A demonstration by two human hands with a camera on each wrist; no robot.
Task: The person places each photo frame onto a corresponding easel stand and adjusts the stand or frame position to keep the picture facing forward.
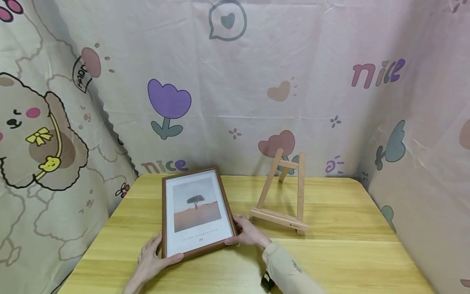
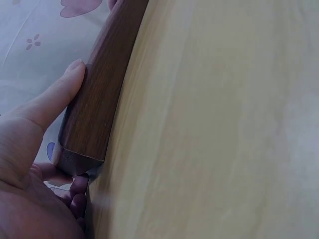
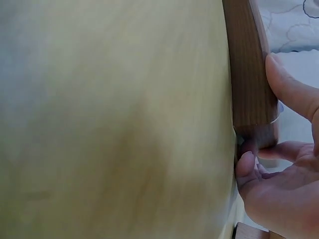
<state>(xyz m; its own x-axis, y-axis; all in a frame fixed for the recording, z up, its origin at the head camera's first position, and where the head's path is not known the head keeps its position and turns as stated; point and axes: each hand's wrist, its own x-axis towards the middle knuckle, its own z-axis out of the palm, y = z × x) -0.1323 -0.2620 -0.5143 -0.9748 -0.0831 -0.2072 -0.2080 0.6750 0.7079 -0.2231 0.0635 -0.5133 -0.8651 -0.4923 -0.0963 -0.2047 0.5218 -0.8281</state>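
A brown wooden picture frame [image 1: 205, 248] with a print of a lone tree on sandy ground lies face up, turned slightly, on the left half of the table. My left hand [image 1: 149, 258] grips its near left corner, thumb over the front border and fingers at the side. The near right corner is held by my right hand [image 1: 250, 233] in the same way. In the left wrist view the frame's edge [image 2: 102, 94] sits close over the wood, fingertips [image 2: 78, 204] tucked at the corner. The right wrist view shows fingers [image 3: 245, 167] curled under the other corner [image 3: 249, 74].
A small wooden easel [image 1: 300, 188] stands right of the frame, its ledge [image 1: 279, 218] near my right hand. Beneath my right forearm is a small black object [image 1: 267, 281]. A patterned cloth [image 1: 227, 81] hangs behind and beside the wooden table [image 1: 349, 257].
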